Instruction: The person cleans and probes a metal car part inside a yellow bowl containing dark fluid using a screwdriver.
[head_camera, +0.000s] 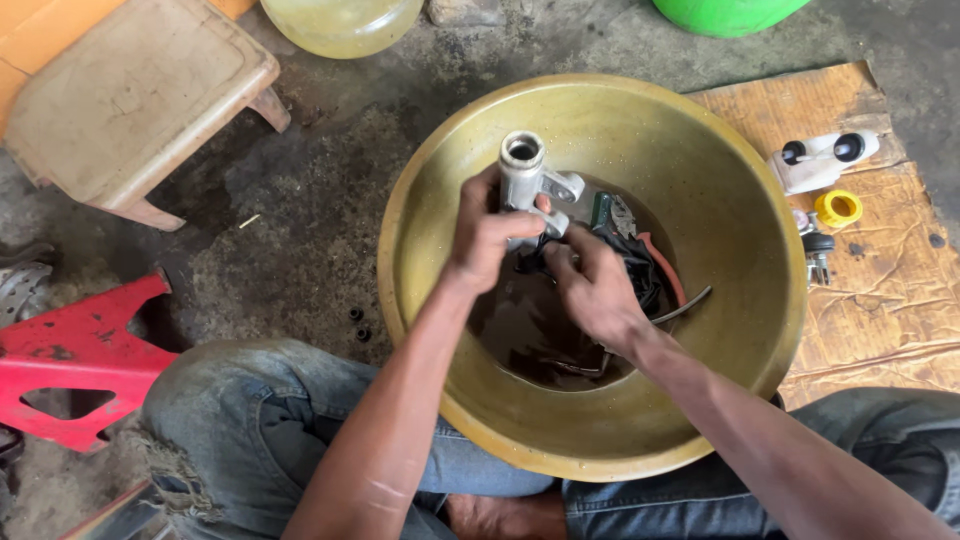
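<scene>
A wide yellow-green basin (720, 200) sits on the floor between my knees, with dark oily liquid (530, 340) pooled at its bottom. My left hand (482, 236) grips a silver metal cylinder part (522, 170) held upright over the basin, its open bore facing up. My right hand (592, 288) touches the part's lower end, fingers on a dark piece there; what it holds is hidden. Pliers with a red handle (655, 262) lie in the liquid beside other dark parts.
A flattened cardboard sheet (880, 290) at right carries a white plastic reservoir (822, 160), a yellow cap (838, 208) and a small bolt fitting (818, 252). A tan stool (130, 100), a red metal stand (75, 365), a yellowish jar (340, 22) and a green tub (725, 12) surround the basin.
</scene>
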